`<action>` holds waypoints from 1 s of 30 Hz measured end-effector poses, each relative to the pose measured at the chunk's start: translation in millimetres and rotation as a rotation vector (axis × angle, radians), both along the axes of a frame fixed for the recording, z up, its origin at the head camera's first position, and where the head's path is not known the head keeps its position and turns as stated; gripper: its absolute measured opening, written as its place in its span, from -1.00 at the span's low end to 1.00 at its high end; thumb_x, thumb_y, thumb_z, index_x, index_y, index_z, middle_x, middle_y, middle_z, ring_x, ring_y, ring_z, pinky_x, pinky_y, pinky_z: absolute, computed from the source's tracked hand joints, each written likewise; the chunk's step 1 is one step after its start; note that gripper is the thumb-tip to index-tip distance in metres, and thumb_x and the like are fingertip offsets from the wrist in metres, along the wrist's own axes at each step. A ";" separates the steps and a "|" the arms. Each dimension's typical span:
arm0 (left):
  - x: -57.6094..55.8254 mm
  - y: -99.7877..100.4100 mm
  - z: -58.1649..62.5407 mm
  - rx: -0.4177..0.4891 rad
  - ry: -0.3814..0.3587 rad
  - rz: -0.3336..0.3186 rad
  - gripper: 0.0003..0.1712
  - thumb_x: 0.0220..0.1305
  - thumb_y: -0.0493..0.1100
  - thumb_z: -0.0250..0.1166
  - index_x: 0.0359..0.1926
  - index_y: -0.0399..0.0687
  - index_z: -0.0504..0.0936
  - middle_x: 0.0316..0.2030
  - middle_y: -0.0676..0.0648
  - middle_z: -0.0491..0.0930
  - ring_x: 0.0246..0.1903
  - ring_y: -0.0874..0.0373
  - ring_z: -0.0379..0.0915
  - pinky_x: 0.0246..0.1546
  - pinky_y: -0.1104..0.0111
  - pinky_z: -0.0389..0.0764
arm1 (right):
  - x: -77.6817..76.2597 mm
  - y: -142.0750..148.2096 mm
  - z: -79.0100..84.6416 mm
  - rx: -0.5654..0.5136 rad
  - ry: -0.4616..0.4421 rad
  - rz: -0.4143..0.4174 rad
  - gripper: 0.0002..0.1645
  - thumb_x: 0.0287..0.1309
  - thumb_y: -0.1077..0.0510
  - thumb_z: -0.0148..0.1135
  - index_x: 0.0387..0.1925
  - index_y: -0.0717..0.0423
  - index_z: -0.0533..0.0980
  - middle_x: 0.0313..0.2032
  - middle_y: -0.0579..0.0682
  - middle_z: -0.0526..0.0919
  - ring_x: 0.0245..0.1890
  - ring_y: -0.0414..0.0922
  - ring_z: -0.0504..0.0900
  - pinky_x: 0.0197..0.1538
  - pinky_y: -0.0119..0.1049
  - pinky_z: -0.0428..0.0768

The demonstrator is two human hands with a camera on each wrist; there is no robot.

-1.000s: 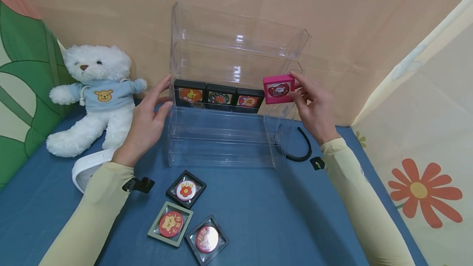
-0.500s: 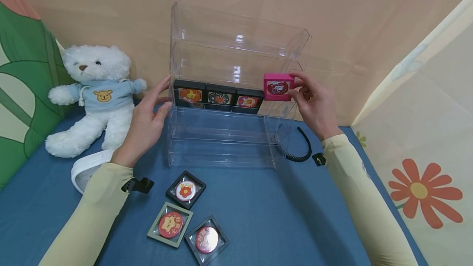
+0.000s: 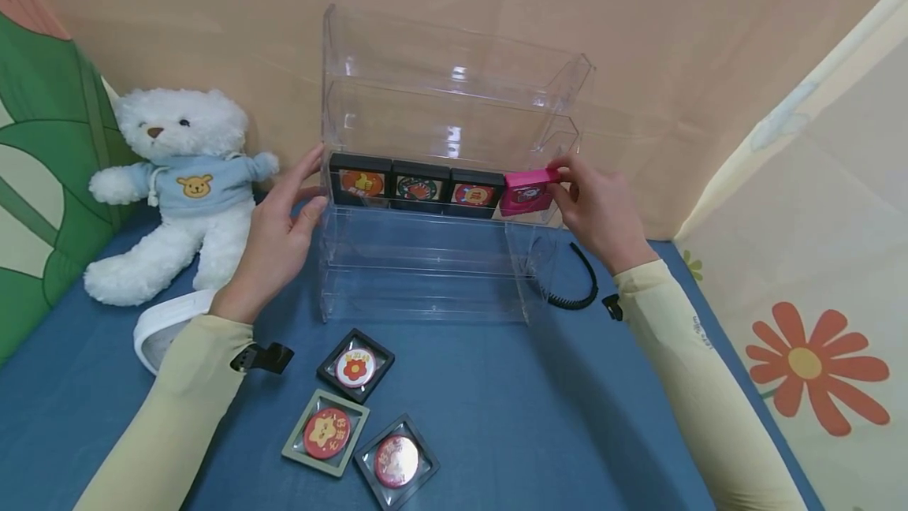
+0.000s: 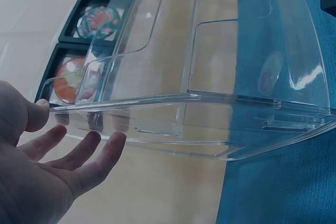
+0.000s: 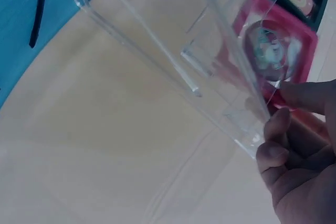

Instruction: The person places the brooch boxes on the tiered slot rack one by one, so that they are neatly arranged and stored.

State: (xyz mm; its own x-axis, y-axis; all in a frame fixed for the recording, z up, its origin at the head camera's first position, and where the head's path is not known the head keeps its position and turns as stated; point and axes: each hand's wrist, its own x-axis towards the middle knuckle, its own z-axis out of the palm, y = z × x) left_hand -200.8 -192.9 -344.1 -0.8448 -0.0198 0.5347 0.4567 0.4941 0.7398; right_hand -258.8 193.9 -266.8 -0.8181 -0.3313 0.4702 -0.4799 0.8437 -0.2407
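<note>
My right hand [image 3: 599, 211] pinches a pink square display frame [image 3: 525, 195] with a round red badge by its right side. The frame leans at the right end of a row on a clear acrylic tiered rack [image 3: 418, 244]. Beside it on that tier stand three black badge frames [image 3: 361, 182]. In the right wrist view, the thumb presses the face of the pink frame [image 5: 307, 51], seen partly through the clear side panel. My left hand [image 4: 39, 177] touches the rack's left side panel, fingers fairly straight and thumb by the edge.
On the blue cloth [image 3: 489, 408] in front lie a black frame [image 3: 355, 367], a green frame [image 3: 326, 433] and a grey frame [image 3: 397, 461], each holding a badge. A white teddy bear [image 3: 180, 132] sits left. A white band [image 3: 166, 330] and a black coiled band [image 3: 576, 302] lie nearby.
My right hand has lowered the pink frame from above the tier into line with the black frames, and it now tilts. The left hand has stayed at the rack's side.
</note>
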 end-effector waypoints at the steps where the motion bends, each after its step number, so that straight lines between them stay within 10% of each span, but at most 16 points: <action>1: 0.2 -0.2 0.0 0.002 -0.001 -0.001 -0.23 0.54 -0.33 0.07 0.58 0.39 0.13 0.46 -0.05 0.27 0.23 -0.25 0.43 0.07 -0.22 0.52 | 0.8 -1.1 0.7 0.009 -0.019 -0.006 -0.59 0.35 0.21 0.29 0.19 0.10 0.48 0.06 0.19 0.69 -0.32 0.10 0.68 -0.30 -0.04 0.71; 30: -0.6 -0.5 -2.4 0.005 0.021 -0.009 -0.23 0.53 -0.34 0.08 0.58 0.38 0.14 0.45 -0.06 0.29 0.22 -0.25 0.45 0.06 -0.21 0.53 | 24.9 -0.8 -1.1 -0.022 0.109 -0.003 -0.73 0.34 0.23 0.30 0.03 0.23 0.64 -0.16 0.16 0.73 -0.35 0.03 0.59 -0.31 -0.07 0.68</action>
